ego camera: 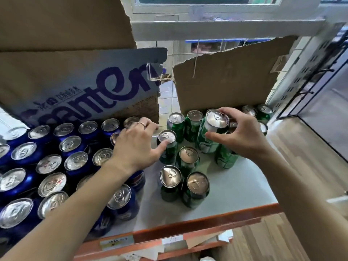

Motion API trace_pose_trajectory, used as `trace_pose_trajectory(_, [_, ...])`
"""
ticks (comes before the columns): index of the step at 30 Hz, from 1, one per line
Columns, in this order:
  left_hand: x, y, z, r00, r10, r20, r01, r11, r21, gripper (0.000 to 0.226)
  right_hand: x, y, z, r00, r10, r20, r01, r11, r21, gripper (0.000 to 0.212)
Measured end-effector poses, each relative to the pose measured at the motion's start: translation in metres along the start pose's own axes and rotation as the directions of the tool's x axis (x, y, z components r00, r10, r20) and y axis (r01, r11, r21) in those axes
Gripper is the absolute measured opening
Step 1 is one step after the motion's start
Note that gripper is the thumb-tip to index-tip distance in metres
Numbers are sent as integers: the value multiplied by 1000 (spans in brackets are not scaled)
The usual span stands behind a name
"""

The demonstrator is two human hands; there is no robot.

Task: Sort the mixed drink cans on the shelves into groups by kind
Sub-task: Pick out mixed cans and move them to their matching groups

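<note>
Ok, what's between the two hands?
In the head view, two standing green cans: one at the thumb of the left hand, another just nearer. The right hand holds a third.
</note>
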State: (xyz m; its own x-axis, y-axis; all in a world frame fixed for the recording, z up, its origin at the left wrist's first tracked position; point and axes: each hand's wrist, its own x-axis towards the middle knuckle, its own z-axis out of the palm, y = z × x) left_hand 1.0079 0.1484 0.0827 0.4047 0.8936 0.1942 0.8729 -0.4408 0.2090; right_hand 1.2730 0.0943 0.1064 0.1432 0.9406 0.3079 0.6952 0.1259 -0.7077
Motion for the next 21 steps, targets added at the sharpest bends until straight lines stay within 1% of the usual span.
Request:
trace_pose_trajectory(5, [1, 23, 6, 1000, 6, 31, -6, 1000, 10, 65, 9, 15, 2, 991, -37, 125, 41, 999, -27, 66])
trace_pose_trajectory(10, [1, 38, 15, 999, 10, 45, -12, 999, 52, 71, 14, 27, 10, 962, -90, 256, 105, 994, -43, 73])
trace_pose_trajectory(15, [-1, 40, 21, 997, -11, 78, 5, 997, 75, 65, 23, 28, 20, 947, -125, 296, 152, 986, -70, 69])
trace_pose_trajectory(18, [-2, 38, 24, 996, -24, 88, 15, 995, 94, 61, 30, 29, 27, 940, -115, 321, 138, 989, -51, 67])
trace_pose_trajectory(21, [-3, 32, 26, 995, -30, 90, 20, 993, 113, 56, 36, 31, 35, 934, -99, 342, 124, 991, -52, 70])
